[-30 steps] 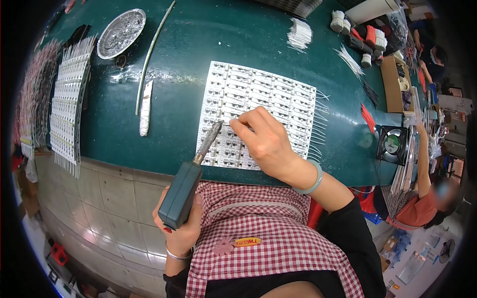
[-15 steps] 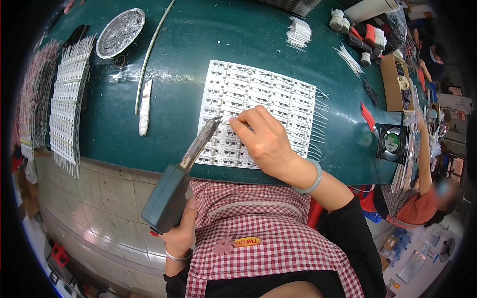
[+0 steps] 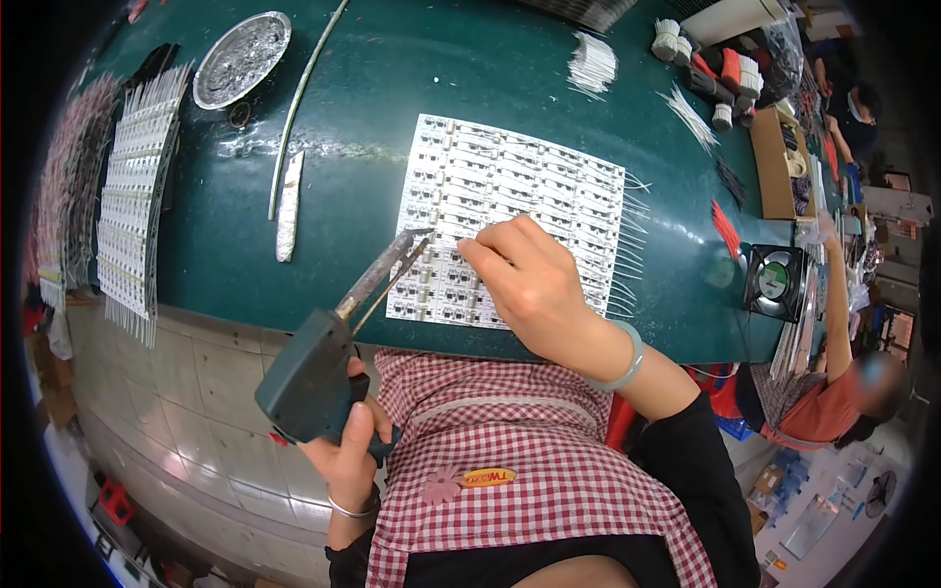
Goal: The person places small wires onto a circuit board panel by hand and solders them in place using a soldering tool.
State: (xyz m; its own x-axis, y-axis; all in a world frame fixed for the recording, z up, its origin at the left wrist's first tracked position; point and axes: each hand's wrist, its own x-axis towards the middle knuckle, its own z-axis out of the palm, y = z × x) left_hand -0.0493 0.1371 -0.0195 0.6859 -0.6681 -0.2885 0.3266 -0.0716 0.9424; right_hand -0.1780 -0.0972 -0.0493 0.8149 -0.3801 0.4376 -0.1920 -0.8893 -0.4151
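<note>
My left hand [image 3: 351, 453] is closed around the grip of a dark green soldering gun [image 3: 312, 377]. Its long metal tip [image 3: 377, 272] reaches over a white panel of small circuit boards [image 3: 510, 162], ending close to my right fingers; a thin rod runs beside the tip. My right hand [image 3: 534, 279], with a bangle on the wrist, rests over the middle of the panel. Thumb and forefinger are pinched together, and what they hold is too small to make out. White wires [image 3: 627, 240] stick out from the panel's right edge.
To the left lie an oval metal dish [image 3: 242, 61], a long thin tube [image 3: 294, 118], a wrapped white strip [image 3: 289, 208] and wired panels [image 3: 137, 206]. Wire bundles [image 3: 593, 65], a cardboard box [image 3: 774, 162] and a small fan [image 3: 776, 282] stand right. A co-worker [image 3: 818, 392] sits beyond.
The soldering gun's body has swung left and tilted, and the thin rod beside its tip now shows apart from it. My right hand has shifted slightly right and down.
</note>
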